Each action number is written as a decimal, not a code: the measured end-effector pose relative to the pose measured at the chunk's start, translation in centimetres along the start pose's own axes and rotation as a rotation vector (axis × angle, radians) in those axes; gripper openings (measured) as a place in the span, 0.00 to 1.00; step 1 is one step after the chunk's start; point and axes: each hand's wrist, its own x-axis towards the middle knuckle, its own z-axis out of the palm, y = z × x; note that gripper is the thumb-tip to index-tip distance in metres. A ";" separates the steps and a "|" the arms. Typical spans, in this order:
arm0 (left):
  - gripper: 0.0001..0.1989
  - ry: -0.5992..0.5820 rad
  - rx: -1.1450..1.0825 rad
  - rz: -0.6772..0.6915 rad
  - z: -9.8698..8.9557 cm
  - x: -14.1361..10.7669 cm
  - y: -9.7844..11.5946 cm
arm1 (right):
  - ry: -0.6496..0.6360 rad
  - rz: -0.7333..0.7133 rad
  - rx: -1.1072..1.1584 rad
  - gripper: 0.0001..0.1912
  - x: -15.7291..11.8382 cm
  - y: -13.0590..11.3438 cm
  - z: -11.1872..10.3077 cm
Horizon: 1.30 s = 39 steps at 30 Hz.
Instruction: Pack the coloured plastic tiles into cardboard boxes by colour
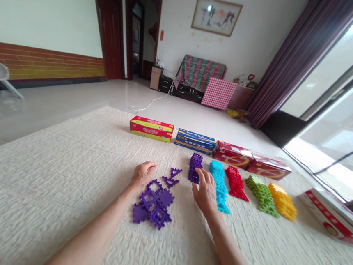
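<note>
My left hand (144,174) is closed, fingers pressed together, above the cover just beyond a loose pile of purple plastic interlocking pieces (166,198). Whatever it may hold is hidden. Two purple triangular frame pieces (170,182) lie right of that hand. My right hand (206,189) is at the near end of an overlapping purple row (196,161), with its fingers and thumb around an end piece that is partly covered. Close beside this hand runs a light-blue row (218,173) of similar pieces, its middle partly hidden by the hand.
Red (234,182), green (260,195) and yellow (282,201) rows lie farther right. Behind them stand a red-yellow box (151,129), a blue box (195,141) and two dark-red boxes (233,154). A white-red box (332,216) sits at right on the cream quilted cover (68,172).
</note>
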 end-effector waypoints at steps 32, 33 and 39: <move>0.15 0.010 0.029 -0.123 -0.1 0.4 1.1 | -0.436 -0.476 0.448 0.32 -0.9 -6.5 -0.3; 0.15 0.012 0.029 -0.121 -0.1 0.4 1.1 | -0.432 -0.474 0.429 0.31 -0.9 -6.6 -0.4; 0.14 0.012 0.036 -0.113 -0.1 0.4 1.2 | -0.429 -0.451 0.420 0.33 -0.6 -5.9 -1.0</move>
